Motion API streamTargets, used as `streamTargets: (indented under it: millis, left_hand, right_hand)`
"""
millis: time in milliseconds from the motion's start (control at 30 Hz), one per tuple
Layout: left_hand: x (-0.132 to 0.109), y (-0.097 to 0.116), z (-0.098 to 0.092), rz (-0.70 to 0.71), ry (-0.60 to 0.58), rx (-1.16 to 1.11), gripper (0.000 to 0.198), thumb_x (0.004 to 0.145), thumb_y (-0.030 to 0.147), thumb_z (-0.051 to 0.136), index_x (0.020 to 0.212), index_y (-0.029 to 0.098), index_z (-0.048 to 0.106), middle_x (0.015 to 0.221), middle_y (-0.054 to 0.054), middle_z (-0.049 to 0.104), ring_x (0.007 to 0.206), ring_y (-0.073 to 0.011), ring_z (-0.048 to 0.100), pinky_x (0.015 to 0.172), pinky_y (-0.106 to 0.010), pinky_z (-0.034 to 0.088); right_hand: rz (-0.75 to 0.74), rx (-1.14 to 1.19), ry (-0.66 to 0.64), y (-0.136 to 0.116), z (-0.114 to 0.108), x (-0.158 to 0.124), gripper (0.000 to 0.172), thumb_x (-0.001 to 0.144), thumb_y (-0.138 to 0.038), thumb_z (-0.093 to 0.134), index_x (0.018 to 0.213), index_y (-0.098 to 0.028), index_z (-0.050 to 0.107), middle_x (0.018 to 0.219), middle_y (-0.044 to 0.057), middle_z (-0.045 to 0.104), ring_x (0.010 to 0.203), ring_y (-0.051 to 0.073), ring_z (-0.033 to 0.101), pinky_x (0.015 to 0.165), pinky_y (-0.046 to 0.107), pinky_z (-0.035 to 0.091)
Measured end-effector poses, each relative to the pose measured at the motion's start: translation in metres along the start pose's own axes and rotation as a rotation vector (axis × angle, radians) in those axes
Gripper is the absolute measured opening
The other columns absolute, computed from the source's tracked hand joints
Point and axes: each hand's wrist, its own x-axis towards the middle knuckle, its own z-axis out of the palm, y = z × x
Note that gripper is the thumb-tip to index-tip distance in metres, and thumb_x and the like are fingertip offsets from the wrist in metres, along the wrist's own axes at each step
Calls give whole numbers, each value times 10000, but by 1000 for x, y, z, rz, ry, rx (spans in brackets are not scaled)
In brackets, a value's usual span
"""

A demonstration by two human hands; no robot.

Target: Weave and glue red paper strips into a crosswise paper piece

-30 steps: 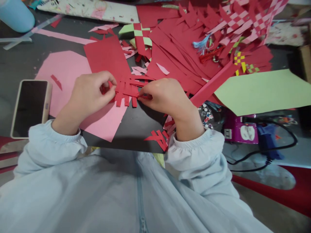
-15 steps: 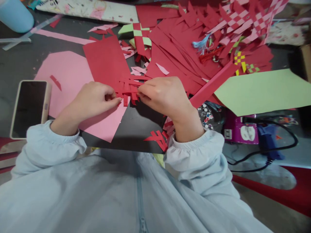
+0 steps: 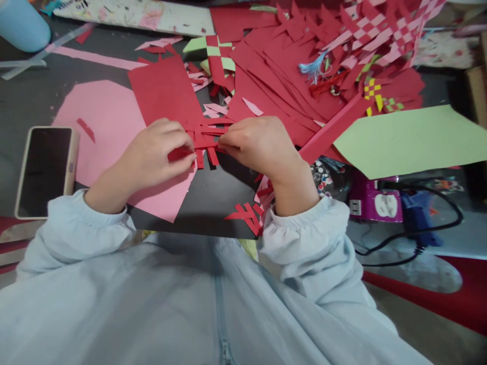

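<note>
Between my hands, red paper strips [image 3: 205,145] cross over and under each other in a small weave. My left hand [image 3: 162,149] pinches the weave's left side, thumb and fingers closing near its edge. At the right, the fingertips of my right hand [image 3: 256,144] are closed on the ends of the strips. Some strip ends hang toward me over the dark tabletop. Beneath the weave and my left hand lie a red paper sheet [image 3: 163,94] and a large pink paper sheet [image 3: 102,114]. My fingers hide parts of the weave.
A phone [image 3: 45,172] lies at left, below a blue cup [image 3: 25,25]. Stacked red paper [image 3: 281,81] and woven pink-and-red pieces [image 3: 369,25] fill the back. At right are a green sheet [image 3: 414,139], a purple box [image 3: 375,203] and a black cable [image 3: 452,223]. Red scraps [image 3: 247,215] lie near the front edge.
My left hand has shifted slightly right and up, its fingers now covering more of the weave's left edge. The right hand stays on the strips, and the strip ends at the bottom have spread a little.
</note>
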Motion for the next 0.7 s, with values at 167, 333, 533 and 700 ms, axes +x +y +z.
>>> streamTargets:
  millis: [167, 333, 533, 700]
  left_hand:
    - [-2, -8, 15, 214, 92, 116, 339, 995, 368, 432, 1054, 182, 708, 1101, -123, 707, 1056, -273, 645, 895, -413, 525]
    - [-4, -6, 16, 264, 73, 197, 340, 1013, 296, 414, 1006, 154, 723, 1017, -131, 717, 959, -268, 659, 824, -418, 550]
    - [-3, -2, 14, 287, 55, 279, 339, 1010, 225, 398, 959, 156, 726, 959, -123, 718, 911, -259, 650, 793, -408, 551]
    - [-3, 0, 14, 274, 51, 316, 318, 1011, 226, 410, 1007, 144, 717, 972, -137, 708, 906, -263, 649, 776, -401, 545]
  right_hand:
    - [6, 6, 42, 3, 7, 2, 350, 957, -165, 454, 928, -179, 802, 894, 104, 770, 838, 216, 628, 642, 335, 294]
    - [24, 34, 54, 5, 9, 2, 307, 964, -204, 496, 961, -198, 802, 967, 96, 789, 878, 228, 659, 666, 336, 332]
    - [47, 47, 57, 10, 11, 2, 303, 970, -288, 545, 1167, -241, 770, 1005, 84, 793, 896, 238, 671, 685, 334, 360]
    - [50, 70, 56, 13, 13, 3, 308, 983, -289, 512, 1028, -223, 810, 997, 89, 794, 898, 247, 661, 693, 347, 352]
